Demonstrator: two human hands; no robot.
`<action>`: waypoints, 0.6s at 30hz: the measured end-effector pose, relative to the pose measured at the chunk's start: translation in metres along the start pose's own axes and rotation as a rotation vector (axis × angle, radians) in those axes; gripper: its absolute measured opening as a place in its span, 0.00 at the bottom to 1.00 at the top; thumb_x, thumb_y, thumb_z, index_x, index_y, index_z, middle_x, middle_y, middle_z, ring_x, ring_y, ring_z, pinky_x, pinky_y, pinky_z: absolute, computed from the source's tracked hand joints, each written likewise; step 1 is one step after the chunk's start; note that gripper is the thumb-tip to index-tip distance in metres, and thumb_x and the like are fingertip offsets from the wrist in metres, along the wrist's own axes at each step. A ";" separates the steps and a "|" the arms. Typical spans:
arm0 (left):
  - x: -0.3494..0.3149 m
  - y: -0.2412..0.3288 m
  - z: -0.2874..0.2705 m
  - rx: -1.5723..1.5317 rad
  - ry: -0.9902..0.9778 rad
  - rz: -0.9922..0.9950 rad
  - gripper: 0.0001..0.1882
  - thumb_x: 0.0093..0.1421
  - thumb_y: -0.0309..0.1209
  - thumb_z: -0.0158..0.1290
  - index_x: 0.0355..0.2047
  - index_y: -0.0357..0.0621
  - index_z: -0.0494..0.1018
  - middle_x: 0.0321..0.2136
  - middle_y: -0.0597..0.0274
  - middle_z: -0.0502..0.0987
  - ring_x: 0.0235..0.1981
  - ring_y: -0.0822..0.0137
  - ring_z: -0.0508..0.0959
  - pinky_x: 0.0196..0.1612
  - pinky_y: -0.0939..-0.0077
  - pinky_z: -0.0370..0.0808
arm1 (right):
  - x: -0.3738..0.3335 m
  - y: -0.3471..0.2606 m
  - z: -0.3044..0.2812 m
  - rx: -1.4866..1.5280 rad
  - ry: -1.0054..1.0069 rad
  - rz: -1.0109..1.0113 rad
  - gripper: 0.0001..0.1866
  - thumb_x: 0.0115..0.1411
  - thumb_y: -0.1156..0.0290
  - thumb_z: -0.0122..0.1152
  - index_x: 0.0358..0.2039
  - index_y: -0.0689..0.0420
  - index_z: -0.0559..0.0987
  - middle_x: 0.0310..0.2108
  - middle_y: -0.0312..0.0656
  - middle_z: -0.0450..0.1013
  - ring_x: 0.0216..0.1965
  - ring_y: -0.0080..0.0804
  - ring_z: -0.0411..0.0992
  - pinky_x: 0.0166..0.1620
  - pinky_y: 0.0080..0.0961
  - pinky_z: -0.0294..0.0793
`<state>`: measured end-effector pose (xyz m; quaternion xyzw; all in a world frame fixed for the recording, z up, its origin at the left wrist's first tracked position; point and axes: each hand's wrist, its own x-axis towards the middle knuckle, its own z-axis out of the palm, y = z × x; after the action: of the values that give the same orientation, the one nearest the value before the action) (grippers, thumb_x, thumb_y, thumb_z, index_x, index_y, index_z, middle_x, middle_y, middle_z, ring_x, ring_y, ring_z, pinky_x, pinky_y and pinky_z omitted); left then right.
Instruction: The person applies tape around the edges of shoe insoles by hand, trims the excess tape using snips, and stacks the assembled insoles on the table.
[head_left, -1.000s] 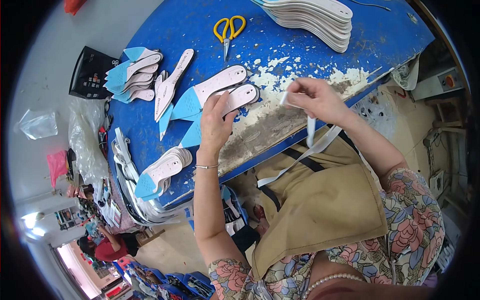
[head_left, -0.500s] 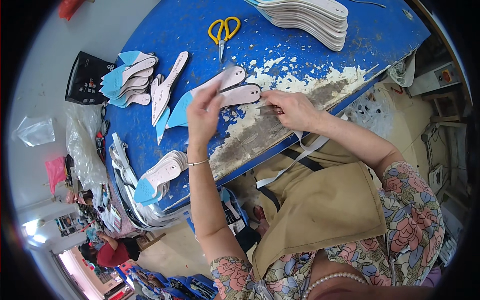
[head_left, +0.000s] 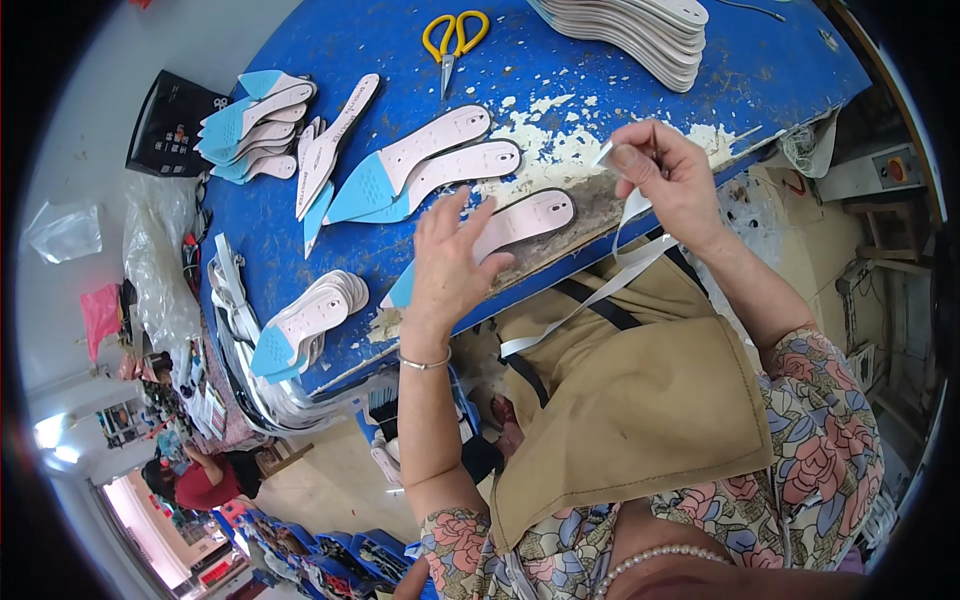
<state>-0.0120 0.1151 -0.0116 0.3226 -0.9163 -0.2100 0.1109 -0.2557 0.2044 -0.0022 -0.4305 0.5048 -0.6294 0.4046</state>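
My left hand (head_left: 450, 255), its fingers spread, is over the toe half of a pale pink and light blue insole (head_left: 530, 215) near the table's front edge; whether it touches is unclear. Two similar insoles, a farther one (head_left: 435, 140) and a nearer one (head_left: 470, 163), lie partly overlapped just beyond. To the right, my right hand (head_left: 680, 185) is raised over the table edge, pinching the end of a narrow white strip (head_left: 632, 212). That strip hangs from the fingers, and a white length crosses the brown apron (head_left: 640, 410) on my lap.
Yellow-handled scissors (head_left: 447, 72) lie farther back on the worn blue table (head_left: 570, 60). A tall insole stack (head_left: 640, 45) stands at the far right, with smaller piles (head_left: 255, 125) (head_left: 312, 318) at left. White strips (head_left: 232, 290) hang over the left edge. Another person (head_left: 205, 480) is in the background.
A third insole now lies nearer the front edge, under my left hand. My right hand has lifted away from the insole heels to the right, and my left hand has come nearer the front edge.
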 end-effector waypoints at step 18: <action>-0.070 -0.006 -0.013 -0.310 0.495 -0.367 0.15 0.51 0.22 0.52 0.41 0.39 0.72 0.31 0.49 0.77 0.31 0.54 0.79 0.35 0.69 0.74 | 0.019 -0.041 0.100 -0.466 -0.515 0.008 0.10 0.53 0.68 0.59 0.30 0.62 0.73 0.19 0.41 0.68 0.24 0.24 0.70 0.27 0.25 0.65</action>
<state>0.0496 0.1512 -0.0074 0.5025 -0.7455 -0.2784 0.3378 -0.1695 0.1644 0.0526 -0.6541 0.5178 -0.3665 0.4120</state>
